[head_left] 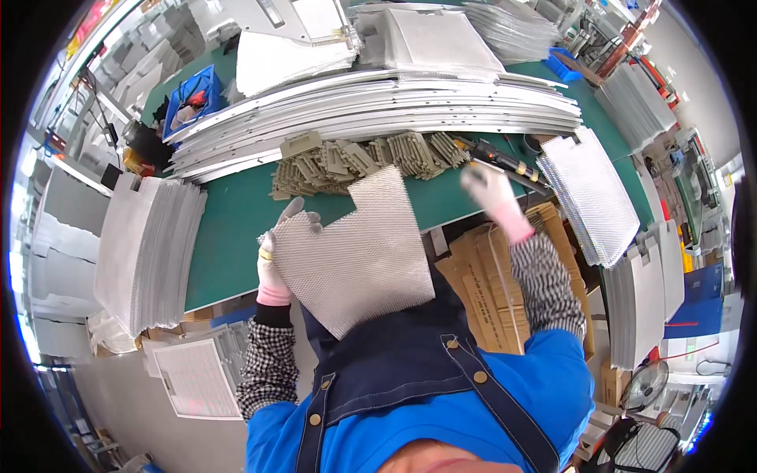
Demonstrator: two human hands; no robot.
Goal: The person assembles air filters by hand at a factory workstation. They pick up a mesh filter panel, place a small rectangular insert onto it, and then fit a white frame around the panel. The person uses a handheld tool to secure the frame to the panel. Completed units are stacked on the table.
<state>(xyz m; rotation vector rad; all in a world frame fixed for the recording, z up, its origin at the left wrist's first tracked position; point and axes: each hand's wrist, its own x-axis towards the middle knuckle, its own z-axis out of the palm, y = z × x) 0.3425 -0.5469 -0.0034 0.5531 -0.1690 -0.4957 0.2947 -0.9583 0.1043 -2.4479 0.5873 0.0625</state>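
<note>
My left hand point(276, 252), in a pale glove, is closed on the left edge of a silver mesh panel point(359, 252). The panel has a notch cut into its upper edge and is tilted in front of my apron. My right hand point(490, 193), also gloved, is raised to the right of the panel, just below a black and yellow electric screwdriver point(505, 160). Motion smears its fingers, so whether it touches the tool or holds anything is unclear. Beyond the panel lies a heap of small olive-grey plastic pieces point(335, 164) on the green table point(229, 229).
Long white metal strips point(378, 106) are stacked across the table behind the heap. Stacks of mesh panels stand at the left point(146, 252) and right point(590, 197). A blue bin point(193, 98) sits at the back left. Cardboard point(481, 276) leans below the table's front edge.
</note>
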